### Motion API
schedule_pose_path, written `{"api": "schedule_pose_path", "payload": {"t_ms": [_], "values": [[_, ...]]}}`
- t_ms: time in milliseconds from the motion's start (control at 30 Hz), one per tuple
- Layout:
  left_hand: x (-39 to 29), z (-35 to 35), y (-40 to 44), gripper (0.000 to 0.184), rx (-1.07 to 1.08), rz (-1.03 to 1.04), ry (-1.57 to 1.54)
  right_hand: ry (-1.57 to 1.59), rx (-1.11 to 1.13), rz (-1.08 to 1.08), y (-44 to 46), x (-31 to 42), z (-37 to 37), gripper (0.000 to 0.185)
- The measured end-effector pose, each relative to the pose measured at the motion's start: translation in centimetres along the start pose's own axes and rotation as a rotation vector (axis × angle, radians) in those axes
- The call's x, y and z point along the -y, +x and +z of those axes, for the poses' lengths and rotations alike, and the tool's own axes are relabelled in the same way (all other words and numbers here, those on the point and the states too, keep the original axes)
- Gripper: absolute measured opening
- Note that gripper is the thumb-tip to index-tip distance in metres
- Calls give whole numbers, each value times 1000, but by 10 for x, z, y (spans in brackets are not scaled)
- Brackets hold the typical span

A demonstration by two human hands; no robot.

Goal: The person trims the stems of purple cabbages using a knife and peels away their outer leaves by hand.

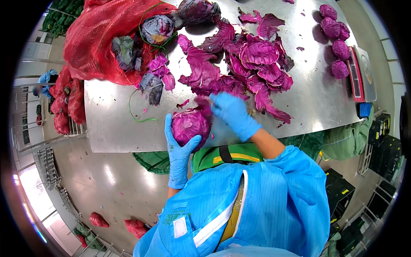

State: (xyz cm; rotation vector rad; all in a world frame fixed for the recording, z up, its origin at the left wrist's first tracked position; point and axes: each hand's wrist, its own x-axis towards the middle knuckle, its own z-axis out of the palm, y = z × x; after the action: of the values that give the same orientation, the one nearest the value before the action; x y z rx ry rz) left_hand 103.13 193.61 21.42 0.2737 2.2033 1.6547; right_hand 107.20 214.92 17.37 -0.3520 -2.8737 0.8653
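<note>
A purple cabbage (191,127) rests at the near edge of the metal table. My gloved left hand (179,147) holds it from the left and below, thumb across its near side. At its upper right, my gloved right hand (233,115) has its fingers closed around the edge of a purple leaf piece (203,105) beside the cabbage. Its far fingers are partly blurred. Beyond my hands lies a heap of loose purple leaves (259,55).
A red mesh sack (96,40) with dark cabbages spilling out lies at the back left of the table (312,98). Several trimmed cabbages (341,50) line the right side, near a red-framed scale (355,73). A green string (136,115) lies left of my left hand.
</note>
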Motion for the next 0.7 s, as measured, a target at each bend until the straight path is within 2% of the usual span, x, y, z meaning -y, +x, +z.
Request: {"api": "schedule_pose_path", "payload": {"t_ms": [67,133,167,200,233,267,300,400,433,467,533,567,633,667,700], "values": [[6,-9,-1,111,13,-46,-178,28,-208,-2,28,-45,4,30],[20,-26,4,110,17,-111,-431,68,-275,203,49,-58,-18,40],[13,-29,6,109,12,-165,-590,-73,-424,128,53,-52,-23,49],[11,-31,8,109,1,-102,-470,-210,-567,55,54,-43,-29,58],[9,-32,11,110,-9,-41,-349,-104,-330,330,52,-8,-59,69],[8,-30,15,111,-18,21,-232,-6,-270,245,45,0,-57,72],[-15,-21,18,113,-41,168,119,88,-208,163,39,5,-56,74],[-28,8,25,117,-26,489,768,539,6,-37,26,14,-31,83],[-30,13,28,120,45,583,815,464,99,-59,26,20,-33,81],[-34,10,29,123,86,596,836,540,241,-25,26,16,-24,76],[-28,5,30,123,77,503,397,569,151,-23,19,10,-26,67],[-14,3,33,119,-53,484,468,658,200,14,17,6,-28,65],[3,3,38,116,1,209,158,840,295,91,14,-1,-31,60],[6,3,39,114,28,67,2,809,277,73,12,-2,-30,57],[8,3,39,109,30,52,17,775,258,53,10,-3,-28,54]]}}
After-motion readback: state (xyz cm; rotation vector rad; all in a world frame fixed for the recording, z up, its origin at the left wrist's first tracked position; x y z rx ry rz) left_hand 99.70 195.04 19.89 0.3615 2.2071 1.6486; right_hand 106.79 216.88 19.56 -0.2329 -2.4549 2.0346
